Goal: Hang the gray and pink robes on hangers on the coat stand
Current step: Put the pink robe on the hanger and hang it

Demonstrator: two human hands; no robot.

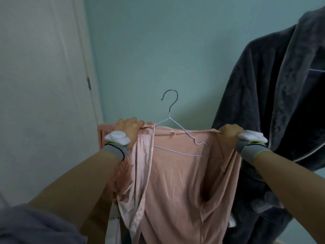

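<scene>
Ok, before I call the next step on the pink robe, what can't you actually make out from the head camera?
- Coat stand: not visible; the gray robe runs past the top and right edges, so what it hangs from is cut off.
- Hanger: its left shoulder is hidden under the pink robe.
- Left hand and right hand: fingertips buried in fabric.
- Pink robe's hem: cut off by the bottom edge.
</scene>
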